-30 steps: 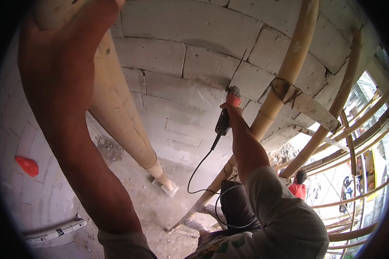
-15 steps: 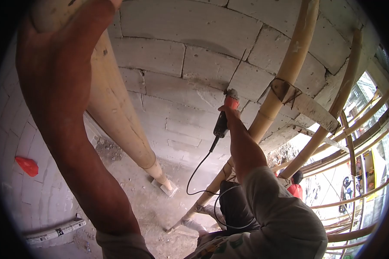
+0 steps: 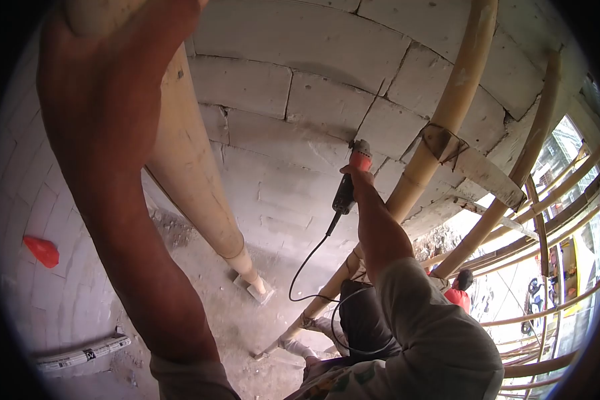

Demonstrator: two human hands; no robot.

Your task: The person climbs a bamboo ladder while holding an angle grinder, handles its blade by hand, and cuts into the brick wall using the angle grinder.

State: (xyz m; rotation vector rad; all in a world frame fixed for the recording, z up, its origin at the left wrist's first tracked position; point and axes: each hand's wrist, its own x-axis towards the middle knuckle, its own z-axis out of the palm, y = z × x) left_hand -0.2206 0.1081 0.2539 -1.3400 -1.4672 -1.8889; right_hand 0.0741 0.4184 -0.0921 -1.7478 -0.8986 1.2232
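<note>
My right hand (image 3: pixel 359 176) is closed around the red and black body of an angle grinder (image 3: pixel 344 192), whose head rests against the grey block wall (image 3: pixel 260 140). A black cable hangs from the tool's lower end and loops down beside my leg. At the upper left my left hand (image 3: pixel 123 43) is wrapped round a thick bamboo pole (image 3: pixel 190 160); its fingertips are mostly out of frame. That pole slants down to a small plate on the dusty floor.
More bamboo poles (image 3: pixel 420 173) cross on the right, with a board (image 3: pixel 487 177) tied to one. Beyond them a person in red (image 3: pixel 458 297) shows at a lower level. A red object (image 3: pixel 42 251) and a white sack (image 3: pixel 87 353) are at the left.
The view has shifted slightly. The grinder has moved slightly down along the wall in my right hand. My left hand stays on the pole.
</note>
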